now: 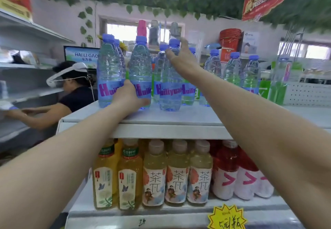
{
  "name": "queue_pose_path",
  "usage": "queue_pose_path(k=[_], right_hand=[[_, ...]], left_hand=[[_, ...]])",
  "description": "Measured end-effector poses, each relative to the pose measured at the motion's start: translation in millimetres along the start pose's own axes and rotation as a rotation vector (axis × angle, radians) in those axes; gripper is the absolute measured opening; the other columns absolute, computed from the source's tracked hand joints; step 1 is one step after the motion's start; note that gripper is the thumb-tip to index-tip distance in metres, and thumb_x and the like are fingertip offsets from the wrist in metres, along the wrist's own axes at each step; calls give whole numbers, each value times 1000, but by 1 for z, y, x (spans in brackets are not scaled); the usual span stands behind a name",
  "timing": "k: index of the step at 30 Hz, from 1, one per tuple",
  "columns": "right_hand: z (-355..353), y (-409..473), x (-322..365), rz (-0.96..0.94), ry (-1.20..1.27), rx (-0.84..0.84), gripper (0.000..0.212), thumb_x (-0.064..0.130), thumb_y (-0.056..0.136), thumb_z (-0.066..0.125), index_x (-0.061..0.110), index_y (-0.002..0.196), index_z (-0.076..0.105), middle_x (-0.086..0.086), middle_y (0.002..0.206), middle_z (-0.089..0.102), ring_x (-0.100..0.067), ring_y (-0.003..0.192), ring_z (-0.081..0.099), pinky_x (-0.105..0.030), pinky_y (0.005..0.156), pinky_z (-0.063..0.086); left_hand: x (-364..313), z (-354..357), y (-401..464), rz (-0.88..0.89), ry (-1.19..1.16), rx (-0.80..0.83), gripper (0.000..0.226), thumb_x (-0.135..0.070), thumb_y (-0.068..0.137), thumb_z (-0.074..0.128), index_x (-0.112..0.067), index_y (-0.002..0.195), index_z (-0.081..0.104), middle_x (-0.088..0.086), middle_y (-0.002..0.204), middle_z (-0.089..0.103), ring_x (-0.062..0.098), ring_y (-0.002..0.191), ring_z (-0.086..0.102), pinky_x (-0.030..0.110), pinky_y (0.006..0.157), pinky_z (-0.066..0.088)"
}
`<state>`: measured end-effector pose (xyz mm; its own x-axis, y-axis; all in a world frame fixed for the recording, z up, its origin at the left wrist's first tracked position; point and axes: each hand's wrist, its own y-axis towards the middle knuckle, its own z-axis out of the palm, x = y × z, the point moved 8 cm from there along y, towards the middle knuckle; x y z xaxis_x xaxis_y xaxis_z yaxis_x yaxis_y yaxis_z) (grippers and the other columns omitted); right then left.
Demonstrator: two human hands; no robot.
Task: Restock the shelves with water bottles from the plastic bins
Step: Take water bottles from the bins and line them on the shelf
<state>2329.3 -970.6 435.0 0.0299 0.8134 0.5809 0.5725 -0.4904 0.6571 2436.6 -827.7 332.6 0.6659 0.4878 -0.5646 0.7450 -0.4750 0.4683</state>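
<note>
Shop shelf (pixel 170 119) up top already carries many bottles; your left hand (pixel 127 96) grips one bottle (pixel 140 71) low, your right hand (pixel 180 58) grips another (pixel 170 89) near its neck; bins sit out of view, so the remainder is unclear.

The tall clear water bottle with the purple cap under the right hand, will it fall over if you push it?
Probably, if pushed high: the clear plastic water bottle is tall and narrow. It looks full, so likely heavy. The right hand grips near its top.

White top shelf (pixel 161 119) w/ blue-capped water bottles (pixel 170 78) standing upright.
</note>
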Motion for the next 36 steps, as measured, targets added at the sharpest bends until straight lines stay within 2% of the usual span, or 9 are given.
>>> queue_pose_path(k=[4, 7, 9, 10, 13, 16, 19, 30, 36], right_hand=[[-8, 1, 9, -133, -184, -59, 87, 45, 85, 70, 20, 151, 19, -10, 135, 52, -27, 116, 54, -35, 91, 41], [-6, 5, 5, -86, -10, 11, 81, 23, 86, 71, 23, 151, 22, -8, 135, 50, -22, 108, 56, -31, 88, 47], [-5, 6, 1, -30, 79, 62, 76, 20, 88, 66, 24, 150, 22, -5, 113, 56, -18, 92, 57, -27, 74, 48], [-6, 6, 0, -21, 45, 53, 75, 27, 88, 66, 24, 150, 24, -3, 110, 56, -19, 93, 57, -29, 75, 48], [-12, 6, 6, -53, -227, -44, 85, 57, 80, 69, 27, 148, 27, -12, 138, 43, -30, 119, 51, -39, 98, 45], [-9, 7, 14, -83, -244, -56, 76, 46, 86, 68, 26, 148, 28, -13, 138, 43, -27, 108, 54, -32, 85, 41], [-6, 6, 17, -104, -230, -33, 66, 33, 92, 61, 24, 148, 27, -13, 136, 44, -23, 104, 52, -32, 84, 41], [-2, -2, 23, -172, -336, -57, 72, 36, 87, 70, 16, 144, 30, -9, 124, 53, -20, 95, 45, -30, 81, 34], [0, -2, 20, -156, -345, -50, 78, 42, 86, 70, 19, 146, 26, -10, 133, 51, -26, 109, 51, -32, 85, 36]], left_hand=[[3, 2, 4, -8, -37, -1, 85, -38, 76, 79, -3, 137, 31, 9, 116, 61, 28, 105, 60, 37, 84, 49], [4, 2, 4, -10, -47, 3, 78, -38, 77, 78, -6, 132, 35, 7, 113, 61, 27, 102, 60, 36, 81, 48], [3, 2, 4, -8, -50, 4, 80, -38, 77, 78, -6, 134, 34, 8, 115, 61, 28, 104, 60, 37, 83, 48], [4, 3, 4, -8, -54, 5, 82, -38, 77, 78, -5, 136, 33, 8, 117, 61, 28, 105, 60, 37, 83, 48], [5, 3, 4, -5, -56, 5, 82, -39, 77, 78, -5, 136, 33, 9, 118, 61, 29, 107, 60, 37, 85, 48], [4, 3, 3, 3, -51, 9, 77, -39, 78, 77, -6, 133, 34, 9, 119, 61, 30, 107, 60, 36, 83, 46], [4, 3, 2, 4, -58, 22, 78, -38, 79, 77, -5, 134, 33, 10, 119, 60, 30, 107, 59, 35, 81, 45], [3, 8, 2, -2, -125, 84, 70, -33, 83, 73, -7, 131, 29, 10, 122, 59, 32, 110, 58, 43, 93, 47], [5, 9, 3, -16, -172, 111, 75, -30, 85, 72, -8, 138, 25, 9, 124, 58, 31, 111, 57, 40, 90, 45]])
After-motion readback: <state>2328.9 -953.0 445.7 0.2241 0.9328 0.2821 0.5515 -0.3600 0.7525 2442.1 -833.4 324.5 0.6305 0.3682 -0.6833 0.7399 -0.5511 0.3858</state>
